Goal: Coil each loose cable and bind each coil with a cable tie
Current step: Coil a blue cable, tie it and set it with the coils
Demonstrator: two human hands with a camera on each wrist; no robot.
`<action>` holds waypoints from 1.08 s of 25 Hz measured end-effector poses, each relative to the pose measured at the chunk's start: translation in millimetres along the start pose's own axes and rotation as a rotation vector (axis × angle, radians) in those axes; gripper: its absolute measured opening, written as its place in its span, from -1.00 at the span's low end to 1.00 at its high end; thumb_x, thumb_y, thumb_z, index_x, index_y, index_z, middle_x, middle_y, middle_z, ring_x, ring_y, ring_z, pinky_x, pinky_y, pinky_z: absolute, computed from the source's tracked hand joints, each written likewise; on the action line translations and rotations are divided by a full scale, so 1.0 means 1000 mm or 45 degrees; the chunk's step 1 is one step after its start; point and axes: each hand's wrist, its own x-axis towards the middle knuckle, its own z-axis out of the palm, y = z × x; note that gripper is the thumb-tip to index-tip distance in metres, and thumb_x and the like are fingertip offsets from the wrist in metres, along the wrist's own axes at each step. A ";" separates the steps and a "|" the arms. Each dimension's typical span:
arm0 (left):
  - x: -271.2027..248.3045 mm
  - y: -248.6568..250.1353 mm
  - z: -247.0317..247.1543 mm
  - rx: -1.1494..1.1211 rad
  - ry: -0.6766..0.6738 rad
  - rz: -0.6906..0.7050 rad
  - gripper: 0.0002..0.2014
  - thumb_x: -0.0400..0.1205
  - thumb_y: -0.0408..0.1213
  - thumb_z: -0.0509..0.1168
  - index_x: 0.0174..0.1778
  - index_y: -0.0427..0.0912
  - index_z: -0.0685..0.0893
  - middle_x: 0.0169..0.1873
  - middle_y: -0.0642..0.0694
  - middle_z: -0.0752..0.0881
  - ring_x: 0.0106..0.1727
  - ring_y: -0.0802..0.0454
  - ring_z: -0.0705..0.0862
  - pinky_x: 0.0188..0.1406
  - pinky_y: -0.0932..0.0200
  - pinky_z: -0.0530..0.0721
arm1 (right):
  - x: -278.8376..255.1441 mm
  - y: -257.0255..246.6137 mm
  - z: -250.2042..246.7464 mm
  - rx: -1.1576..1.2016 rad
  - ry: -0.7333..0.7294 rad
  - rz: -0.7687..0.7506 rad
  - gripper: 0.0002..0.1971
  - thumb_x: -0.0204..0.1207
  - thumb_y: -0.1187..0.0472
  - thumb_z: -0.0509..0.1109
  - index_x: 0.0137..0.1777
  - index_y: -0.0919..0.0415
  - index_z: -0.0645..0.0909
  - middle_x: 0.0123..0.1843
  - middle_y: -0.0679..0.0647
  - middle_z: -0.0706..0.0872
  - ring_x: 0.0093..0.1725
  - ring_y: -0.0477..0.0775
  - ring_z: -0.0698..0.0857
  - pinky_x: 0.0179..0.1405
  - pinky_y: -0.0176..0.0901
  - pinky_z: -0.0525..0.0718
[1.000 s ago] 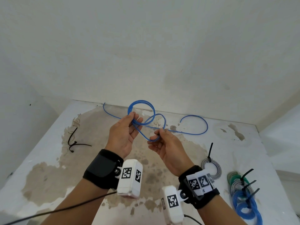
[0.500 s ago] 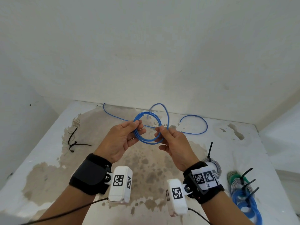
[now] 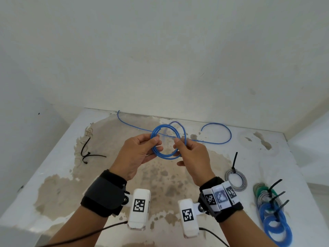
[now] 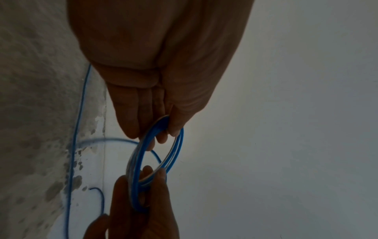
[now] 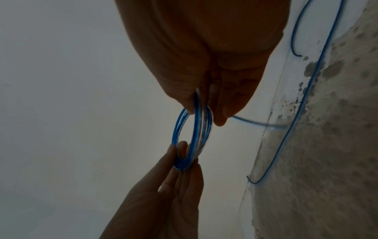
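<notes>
A thin blue cable is partly wound into a small coil (image 3: 164,155) held up between both hands above the stained table. My left hand (image 3: 154,141) pinches the coil's left side with thumb and fingers. My right hand (image 3: 179,142) pinches its right side. In the left wrist view the coil (image 4: 143,153) runs from my left hand (image 4: 165,129) down to the right fingers. The right wrist view shows the coil (image 5: 193,132) in my right hand (image 5: 204,111). The loose remainder of the cable (image 3: 222,128) trails over the table behind.
Loose black cable ties (image 3: 87,154) lie at the table's left. At the right sit a grey tied coil (image 3: 236,179) and a stack of tied coils, green, grey and blue (image 3: 272,216). White walls close the table (image 3: 53,175) at back and sides.
Another loop of blue cable has been gathered into the coil. Both hands came together, and they now pinch opposite sides of the round coil; less cable lies loose.
</notes>
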 end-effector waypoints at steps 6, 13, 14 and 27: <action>0.006 -0.001 -0.025 0.060 -0.092 -0.093 -0.79 0.66 -0.22 0.42 0.14 -0.22 0.78 -0.03 -0.15 0.87 0.04 -0.04 0.86 0.13 0.07 0.76 | -0.001 0.007 0.018 -0.001 -0.021 0.119 -0.78 0.65 0.00 0.47 -0.09 0.12 0.82 -0.17 0.00 0.87 -0.18 -0.08 0.79 -0.26 -0.22 0.75; 0.022 0.004 -0.070 0.065 -0.191 -0.206 -0.78 0.67 -0.22 0.40 0.21 -0.16 0.75 0.00 -0.16 0.87 0.06 -0.06 0.86 0.11 0.09 0.77 | 0.000 -0.003 0.050 0.184 -0.125 0.254 -0.71 0.66 -0.05 0.42 0.07 0.18 0.79 -0.13 0.03 0.82 -0.06 -0.07 0.77 -0.15 -0.13 0.73; 0.024 0.005 -0.076 0.067 -0.215 -0.230 -0.77 0.66 -0.20 0.42 0.20 -0.17 0.75 -0.01 -0.15 0.87 0.04 -0.04 0.86 0.07 0.12 0.77 | 0.000 -0.004 0.056 0.209 -0.130 0.279 -0.72 0.67 -0.05 0.41 0.07 0.15 0.78 -0.14 0.02 0.81 -0.06 -0.08 0.76 -0.13 -0.13 0.73; 0.047 0.007 -0.118 -0.286 -0.214 -0.337 -0.76 0.64 -0.21 0.36 0.18 -0.16 0.76 -0.12 -0.03 0.82 -0.09 0.11 0.85 -0.16 0.26 0.81 | 0.010 0.001 0.092 0.413 -0.225 0.381 -0.81 0.56 0.21 0.51 0.12 0.24 0.79 -0.08 0.12 0.86 -0.17 -0.08 0.84 -0.24 -0.31 0.75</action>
